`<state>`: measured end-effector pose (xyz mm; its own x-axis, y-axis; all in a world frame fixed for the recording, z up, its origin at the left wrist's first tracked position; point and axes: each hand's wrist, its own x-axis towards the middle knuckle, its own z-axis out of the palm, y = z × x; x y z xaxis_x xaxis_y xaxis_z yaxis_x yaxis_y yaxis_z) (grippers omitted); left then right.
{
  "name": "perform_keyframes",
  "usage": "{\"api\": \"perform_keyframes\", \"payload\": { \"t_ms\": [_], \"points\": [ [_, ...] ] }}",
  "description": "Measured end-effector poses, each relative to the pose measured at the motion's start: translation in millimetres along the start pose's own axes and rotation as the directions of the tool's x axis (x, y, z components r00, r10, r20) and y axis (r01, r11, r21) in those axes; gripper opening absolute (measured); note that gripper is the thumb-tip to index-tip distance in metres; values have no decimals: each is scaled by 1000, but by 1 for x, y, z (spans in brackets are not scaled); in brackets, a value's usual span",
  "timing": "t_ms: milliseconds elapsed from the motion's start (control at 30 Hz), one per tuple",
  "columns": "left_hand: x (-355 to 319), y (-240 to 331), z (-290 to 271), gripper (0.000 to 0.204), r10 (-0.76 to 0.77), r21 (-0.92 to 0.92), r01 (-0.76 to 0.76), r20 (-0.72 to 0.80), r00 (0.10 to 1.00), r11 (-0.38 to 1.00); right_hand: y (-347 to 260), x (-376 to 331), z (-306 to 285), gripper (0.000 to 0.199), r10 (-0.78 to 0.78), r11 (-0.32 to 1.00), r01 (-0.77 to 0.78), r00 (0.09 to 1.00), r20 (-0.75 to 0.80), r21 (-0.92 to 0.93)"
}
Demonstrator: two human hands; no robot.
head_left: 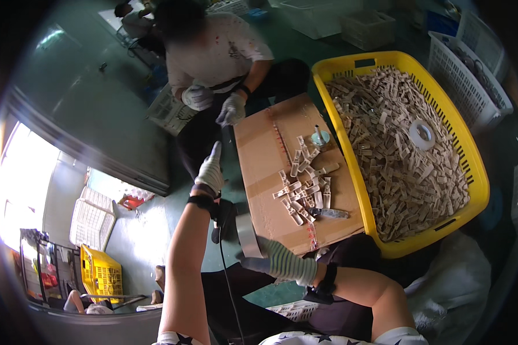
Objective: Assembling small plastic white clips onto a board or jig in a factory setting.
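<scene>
My left hand (210,174), in a striped glove, is raised left of the cardboard box (256,172), its forefinger stretched out and nothing seen in it. At the box's near left corner, my right hand (288,263), also in a striped glove, has its fingers pointing left. A smooth grey band-shaped piece (248,236) stands between its thumb and fingers and seems gripped there. On the box lies a loose heap of pale beige clip-like pieces (308,187). Beside the heap are a dark-handled tool (330,213) and a small metal post on a greenish round base (320,138).
At the right stands a large yellow basket (479,198) full of similar beige pieces, with a tape roll (422,134) on top. A co-worker (218,52) in white gloves sits across the box. A black cable (227,287) hangs by my left forearm. White crates (469,77) stand far right.
</scene>
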<state>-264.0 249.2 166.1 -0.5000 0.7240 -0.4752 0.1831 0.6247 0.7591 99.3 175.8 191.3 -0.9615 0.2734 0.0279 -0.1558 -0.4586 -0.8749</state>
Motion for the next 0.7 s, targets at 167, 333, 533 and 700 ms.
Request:
{"api": "perform_keyframes", "payload": {
  "t_ms": [167,333,533,700],
  "points": [
    [-139,-43,67,80,-73,-412,-38,-251,965,911,79,-44,20,47,314,905,-313,949,-44,-287],
    [-222,-178,105,65,105,-601,-86,-3,994,794,128,-55,36,42,469,840,-387,871,-147,380],
    [-263,-230,144,61,156,-714,-67,61,986,697,152,-64,43,30,416,908,-410,860,-294,87],
    [-263,-250,157,62,248,-584,-181,36,968,791,143,-70,59,35,334,942,-317,870,-362,108]
  ]
}}
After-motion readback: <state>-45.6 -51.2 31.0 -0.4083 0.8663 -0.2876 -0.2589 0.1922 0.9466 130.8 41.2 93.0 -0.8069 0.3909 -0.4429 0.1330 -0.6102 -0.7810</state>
